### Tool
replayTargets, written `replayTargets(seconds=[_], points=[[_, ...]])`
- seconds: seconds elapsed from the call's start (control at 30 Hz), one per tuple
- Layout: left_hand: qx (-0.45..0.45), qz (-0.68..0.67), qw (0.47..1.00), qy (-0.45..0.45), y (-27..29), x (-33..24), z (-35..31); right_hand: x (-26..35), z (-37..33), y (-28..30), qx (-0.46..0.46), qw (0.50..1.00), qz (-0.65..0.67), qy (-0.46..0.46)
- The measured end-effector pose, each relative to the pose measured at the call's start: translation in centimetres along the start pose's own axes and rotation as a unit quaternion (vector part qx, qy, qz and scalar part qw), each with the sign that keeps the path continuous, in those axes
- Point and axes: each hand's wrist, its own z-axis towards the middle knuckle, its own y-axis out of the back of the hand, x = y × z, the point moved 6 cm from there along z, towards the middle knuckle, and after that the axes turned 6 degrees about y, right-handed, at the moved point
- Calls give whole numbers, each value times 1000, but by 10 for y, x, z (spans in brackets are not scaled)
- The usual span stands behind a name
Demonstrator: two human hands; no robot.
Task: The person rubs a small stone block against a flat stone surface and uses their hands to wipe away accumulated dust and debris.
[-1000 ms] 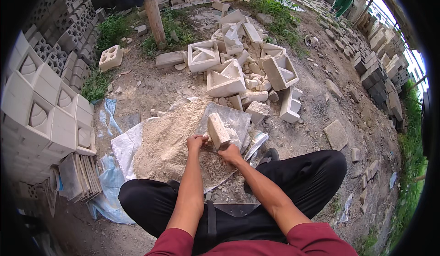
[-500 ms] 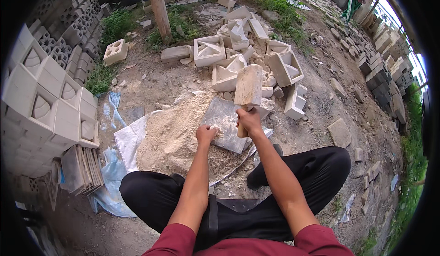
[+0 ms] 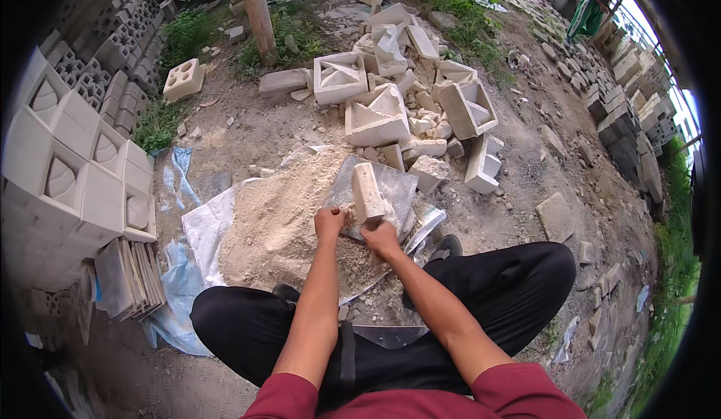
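Observation:
My right hand [image 3: 381,238] is wrapped round the handle of a wooden mallet [image 3: 366,192], whose thick block head is low over a dark flat slab [image 3: 399,181]. To its left, my left hand [image 3: 330,222] is closed, its fingers curled at the slab's near left edge beside pale crumbled bits. What those fingers hold, if anything, is hidden. A heap of pale crushed rubble [image 3: 274,212] lies left of the slab on a white sack [image 3: 201,231]. The mallet head covers part of the slab.
Broken pale decorative blocks [image 3: 378,116] are piled beyond the slab. Patterned blocks [image 3: 101,197] stand stacked at the left, with thin boards [image 3: 128,280] below them. A wooden post [image 3: 258,17] rises at the back. Far right, a person [image 3: 593,2] stands near stacked blocks.
The mallet has come down and a little left from its raised position, with my right hand nearer to me. My left hand stays almost in place beside the slab.

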Motion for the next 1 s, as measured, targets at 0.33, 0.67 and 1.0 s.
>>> replayTargets(seconds=[0.33,0.67,1.0], points=[[-14,64,998,-7,9,-5,-5,38,-5,3,11,999,2,42],[-29,15,999,27,12,16,3,34,5,-9,35,998,-25,43],[13,40,997,60,17,-1,-10,7,32,10,94,985,-129,-66]])
